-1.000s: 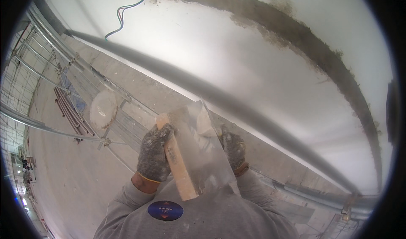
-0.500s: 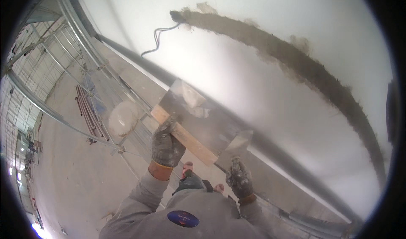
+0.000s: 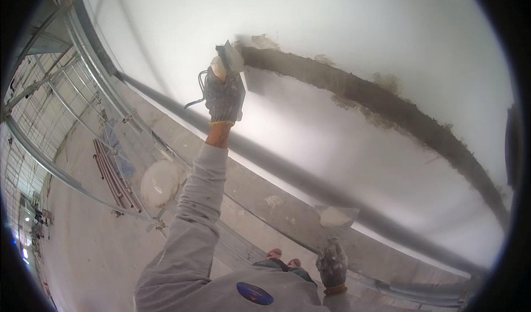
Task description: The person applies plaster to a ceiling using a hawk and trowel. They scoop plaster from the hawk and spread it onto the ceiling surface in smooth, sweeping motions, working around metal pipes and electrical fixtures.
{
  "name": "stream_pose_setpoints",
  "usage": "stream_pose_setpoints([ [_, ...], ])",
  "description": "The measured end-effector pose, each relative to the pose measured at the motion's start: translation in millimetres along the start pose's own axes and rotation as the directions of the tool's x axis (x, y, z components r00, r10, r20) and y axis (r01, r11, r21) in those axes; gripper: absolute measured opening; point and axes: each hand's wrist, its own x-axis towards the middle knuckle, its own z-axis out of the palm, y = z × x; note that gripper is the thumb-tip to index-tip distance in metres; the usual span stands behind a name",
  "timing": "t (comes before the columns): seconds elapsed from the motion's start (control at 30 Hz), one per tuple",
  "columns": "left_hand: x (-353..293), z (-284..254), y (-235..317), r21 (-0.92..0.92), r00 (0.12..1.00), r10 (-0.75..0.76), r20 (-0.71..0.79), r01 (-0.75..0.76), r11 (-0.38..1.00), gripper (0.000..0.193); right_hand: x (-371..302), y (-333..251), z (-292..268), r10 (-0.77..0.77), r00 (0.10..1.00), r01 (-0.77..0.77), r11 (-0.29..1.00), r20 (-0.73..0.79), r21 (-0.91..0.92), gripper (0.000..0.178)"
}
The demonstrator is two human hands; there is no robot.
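My left hand (image 3: 224, 97), in a stained knitted glove, is raised to the white wall (image 3: 337, 129). It is closed round the wooden handle (image 3: 219, 67) of a wide plastering blade (image 3: 234, 56), seen nearly edge-on at the left end of a curved grey-brown mortar strip (image 3: 343, 82). Thin dark wires (image 3: 201, 88) hang beside this glove. Lower right, my right hand (image 3: 333, 265), also gloved, is closed on a putty knife (image 3: 350, 215), held away from the wall. A pale lump of putty (image 3: 334, 217) lies on its blade. The knife's handle is mostly hidden by the fingers.
Metal scaffold tubes (image 3: 72, 185) run along the left, and boards lie beneath me. Far below on the floor are several reddish pipes (image 3: 114, 174). A round whitish object (image 3: 159, 184) sits near them. A dark band (image 3: 287, 171) follows the wall's lower part.
My left hand has lifted the wide blade from in front of my body up to the wall. My right hand has moved down and right, and its knife now carries a lump of putty.
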Motion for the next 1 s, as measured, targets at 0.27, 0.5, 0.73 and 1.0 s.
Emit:
stream_pose_setpoints([
  [0.27,4,31,11,-0.018,0.995,-0.091,0.051,0.092,0.996,0.039,-12,-18,-1,-0.046,0.984,0.033,0.996,-0.173,-0.081,0.032],
  [0.5,-24,77,49,0.315,0.996,0.088,-0.032,-0.074,0.946,0.047,-10,-61,-63,-0.004,0.997,0.017,0.986,-0.074,0.166,0.034],
  [0.73,-128,139,139,0.269,0.944,0.310,0.118,-0.330,0.905,0.071,-40,-99,-146,-0.032,0.998,0.034,0.999,-0.060,0.038,0.038],
  [1.0,-228,97,171,0.175,0.855,0.382,0.350,-0.461,0.870,0.062,-47,-109,-176,-0.055,0.998,0.054,0.997,0.011,0.052,0.035],
])
